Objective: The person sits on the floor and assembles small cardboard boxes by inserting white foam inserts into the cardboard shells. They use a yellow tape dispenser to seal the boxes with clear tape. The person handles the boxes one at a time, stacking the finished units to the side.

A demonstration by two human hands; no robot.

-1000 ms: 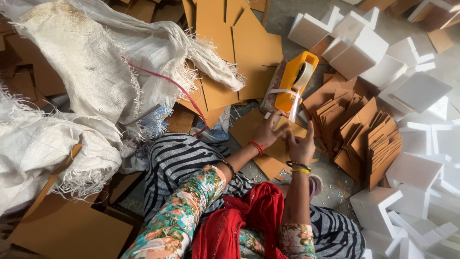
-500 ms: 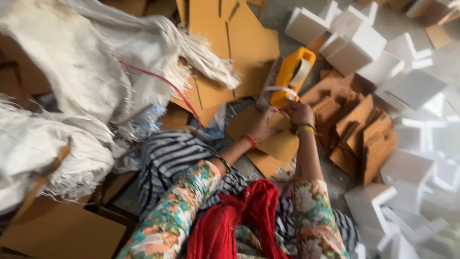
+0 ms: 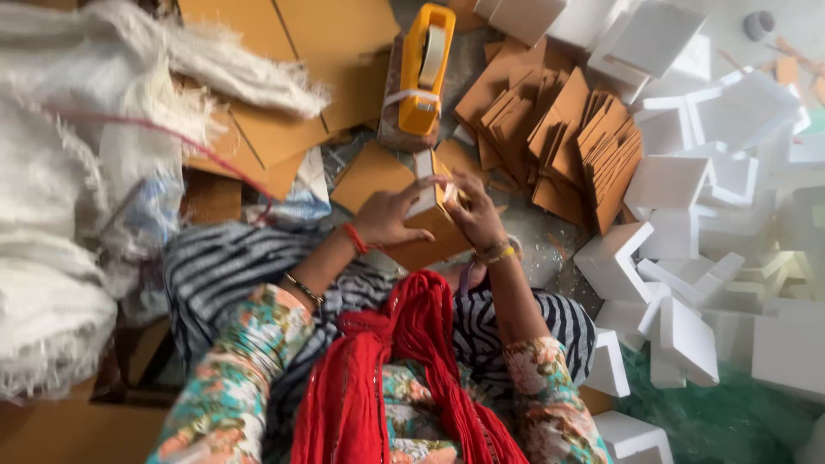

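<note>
My left hand [image 3: 388, 216] and my right hand [image 3: 472, 209] are both closed around a small white foam piece [image 3: 425, 182] with brown cardboard against it, held over my lap. A flat brown cardboard sheet [image 3: 369, 176] lies just beyond the hands. A yellow tape dispenser [image 3: 423, 73] rests on a brown block further out, straight ahead of the hands. My left wrist wears a red band and my right wrist wears bangles. A red scarf [image 3: 404, 369] hangs down my front.
Stacks of small brown cardboard pieces [image 3: 576, 137] lie to the right of the dispenser. White foam corner blocks [image 3: 687, 215] are heaped along the right side. Large cardboard sheets [image 3: 309, 77] and white woven sacks [image 3: 77, 172] fill the left.
Both hands have drawn back from the tape dispenser toward my lap and now hold the small foam and cardboard piece together. The view has tilted down and closer.
</note>
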